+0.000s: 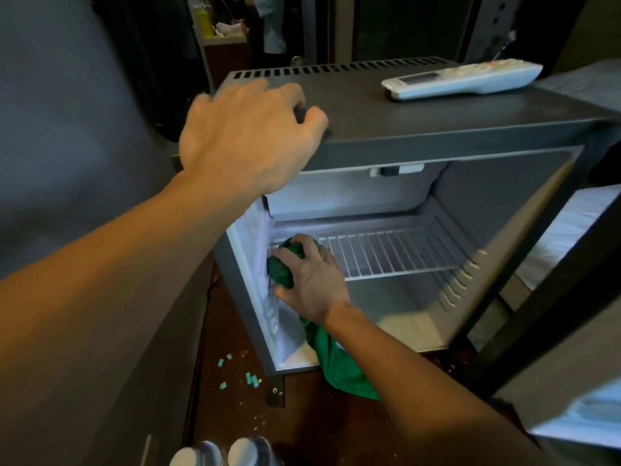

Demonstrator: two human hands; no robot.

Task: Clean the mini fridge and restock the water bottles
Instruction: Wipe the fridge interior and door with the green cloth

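Observation:
The grey mini fridge (437, 129) stands open in the middle of the view, its white inside bare. My left hand (248, 139) rests on the fridge's top front left corner, fingers curled over the edge. My right hand (309, 274) reaches inside and grips a bunched green cloth (281, 269), pressing it against the left inner wall at the wire shelf (396, 250). The cloth's loose end (339, 364) hangs out over the fridge's bottom lip. Two water bottles (221, 452) show their tops at the lower edge of the view.
A white remote control (463, 80) lies on the fridge top at the right. The open fridge door (554, 297) stands at the right. Small teal scraps (248, 378) litter the dark wooden floor. A grey wall closes the left side.

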